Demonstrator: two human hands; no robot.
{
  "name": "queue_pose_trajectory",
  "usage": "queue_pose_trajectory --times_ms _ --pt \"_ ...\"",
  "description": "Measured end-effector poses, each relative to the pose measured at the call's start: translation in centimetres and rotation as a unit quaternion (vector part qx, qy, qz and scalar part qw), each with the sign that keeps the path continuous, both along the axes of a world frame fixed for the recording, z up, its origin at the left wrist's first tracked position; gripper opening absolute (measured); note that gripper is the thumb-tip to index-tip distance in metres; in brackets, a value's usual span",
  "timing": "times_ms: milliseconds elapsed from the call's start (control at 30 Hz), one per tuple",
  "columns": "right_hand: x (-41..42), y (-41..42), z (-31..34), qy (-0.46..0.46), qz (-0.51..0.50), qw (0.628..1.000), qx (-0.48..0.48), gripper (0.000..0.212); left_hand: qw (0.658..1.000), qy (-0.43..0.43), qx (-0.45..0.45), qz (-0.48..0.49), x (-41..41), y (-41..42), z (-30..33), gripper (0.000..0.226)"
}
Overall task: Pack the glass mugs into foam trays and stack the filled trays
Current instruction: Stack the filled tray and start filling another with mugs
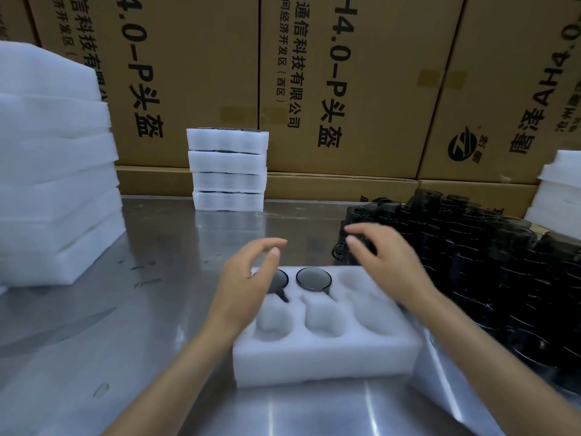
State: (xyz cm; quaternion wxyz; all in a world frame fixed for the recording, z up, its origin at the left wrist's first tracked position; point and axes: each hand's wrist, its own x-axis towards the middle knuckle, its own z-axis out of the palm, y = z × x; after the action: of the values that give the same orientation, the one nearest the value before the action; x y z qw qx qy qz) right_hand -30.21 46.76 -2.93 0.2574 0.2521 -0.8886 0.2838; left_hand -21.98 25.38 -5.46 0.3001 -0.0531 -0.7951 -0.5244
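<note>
The left hand (248,275) hovers over the far-left corner of the foam tray (323,350), fingers loosely spread and holding nothing; whether it brushes the mug beneath it is unclear. The right hand (390,262), blurred, is likewise open and empty, raised between the tray and the pile of dark glass mugs (490,256) heaped on the right of the steel counter (125,309).

The tray is a white foam block with two rows of three round wells, its long side running left to right just in front of the person. Two smoky mugs sit upright in the far row: the left mug (278,280), partly hidden by the left hand, and the middle mug (313,278), each handle pointing toward the near right. The other four wells hold nothing.

At the back of the counter stands a stack of four filled trays (228,171), against cardboard boxes (345,89). Empty foam trays (53,171) are piled at the left.
</note>
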Motion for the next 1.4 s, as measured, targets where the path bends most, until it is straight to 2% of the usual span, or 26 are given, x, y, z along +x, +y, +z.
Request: queue_pose_trajectory --times_ms 100,167,300,433,567,733,867,967,1033,1133,1200,1333,1400 --pt "-3.8 1.8 3.3 0.056 -0.11 0.992 -0.019 0.031 0.995 -0.089 0.043 -0.031 -0.8 -0.9 -0.7 0.023" --pt "-6.6 3.3 5.4 0.049 -0.184 0.982 0.016 0.033 0.986 -0.141 0.053 -0.067 -1.2 -1.3 -1.1 0.024" --pt "-11.2 6.4 6.8 -0.103 -0.276 0.943 0.155 0.042 0.985 -0.143 0.061 -0.071 -1.5 -1.5 -1.2 0.024" --pt "-12.8 7.6 5.3 -0.194 -0.309 0.914 0.174 0.052 0.985 -0.134 0.068 -0.08 -1.6 -1.6 -1.4 0.025" --pt "-12.8 7.2 4.7 -0.134 -0.332 0.918 0.169 0.051 0.986 -0.127 0.068 -0.084 -1.8 -1.5 -1.5 0.027" --pt "-12.2 7.4 4.1 -0.078 -0.373 0.905 0.187 0.057 0.986 -0.126 0.069 -0.085 -1.8 -1.6 -1.7 0.026" --pt "-11.0 7.8 4.2 -0.018 -0.34 0.923 0.177 0.042 0.985 -0.134 0.064 -0.085 -1.8 -1.7 -1.8 0.026" --pt "-9.4 7.4 4.6 0.034 -0.262 0.96 0.092 0.029 0.985 -0.135 0.065 -0.088 -1.8 -1.6 -1.7 0.024" --pt "-7.9 6.8 4.8 0.061 -0.204 0.976 0.051 0.028 0.983 -0.144 0.065 -0.091 -1.7 -1.6 -1.6 0.021" --pt "-4.8 5.9 4.2 0.075 -0.121 0.99 0.009 0.024 0.98 -0.168 0.054 -0.097 -1.3 -1.6 -1.5 0.048" --pt "-2.6 5.3 3.1 0.068 -0.079 0.995 -0.008 0.015 0.974 -0.19 0.059 -0.108 -1.0 -1.8 -1.2 0.055" --pt "0.6 4.4 0.7 0.001 -0.029 0.999 -0.026 0.014 0.958 -0.242 0.066 -0.137 -0.3 -2.7 -1.2 0.062" --pt "1.5 3.9 -0.2 -0.034 0.002 0.997 -0.064 0.014 0.952 -0.256 0.078 -0.145 -0.1 -3.0 -1.3 0.065"
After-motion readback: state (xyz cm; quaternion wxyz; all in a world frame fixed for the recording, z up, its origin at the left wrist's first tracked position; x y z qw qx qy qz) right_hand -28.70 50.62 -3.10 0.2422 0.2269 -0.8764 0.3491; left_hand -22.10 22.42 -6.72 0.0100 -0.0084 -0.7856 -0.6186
